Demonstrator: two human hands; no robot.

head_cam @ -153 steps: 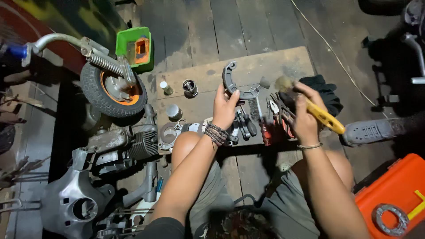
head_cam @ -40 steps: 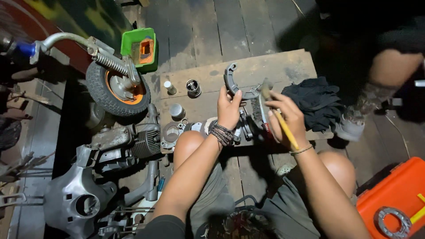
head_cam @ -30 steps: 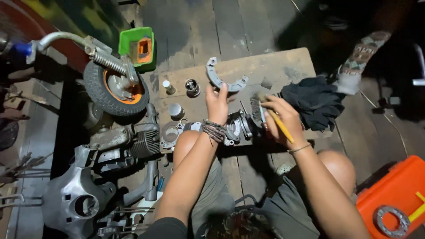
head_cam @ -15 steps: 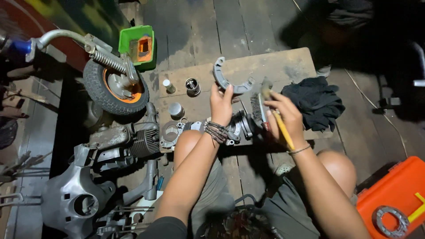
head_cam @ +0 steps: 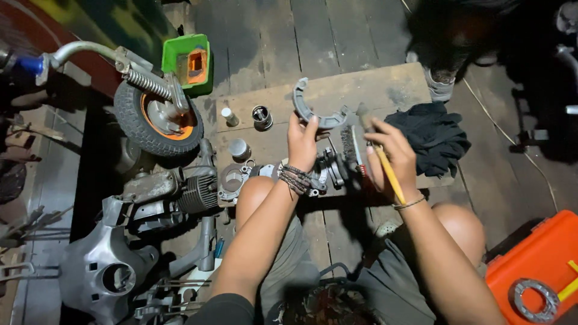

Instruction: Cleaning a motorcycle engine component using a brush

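Left hand: the left hand (head_cam: 303, 139) grasps a curved brake shoe (head_cam: 313, 111) by its lower end, held up over the wooden board (head_cam: 337, 90); beaded bands ring the wrist
Brake shoe: a grey metal half-ring, dull and dusty, with a raised rib along its arc
Right hand: the right hand (head_cam: 388, 157) is closed around a paintbrush (head_cam: 379, 153) with a yellow handle, its pale bristles meeting the right tip of the shoe
Board: rough, stained planks lying on a dark plank floor; a crumpled black cloth (head_cam: 428, 135) lies at its right edge
Small parts: a shiny ring-shaped cylinder (head_cam: 261, 117) and two small metal cylinders stand on the board's left part
Under the hands: a cluster of metal parts and tools, too shadowed to tell apart
Wheel: a small black tyre (head_cam: 158, 117) on an orange hub, with a coil spring above it
Green box: a green plastic container (head_cam: 187, 63), an orange piece inside
Orange case: an orange case (head_cam: 536, 265), cut off at the corner, with a flat grey ring on its lid
Engine: a finned grey block (head_cam: 195, 192) left of the knee
Top right: a shoe and a dark figure, mostly lost in shadow
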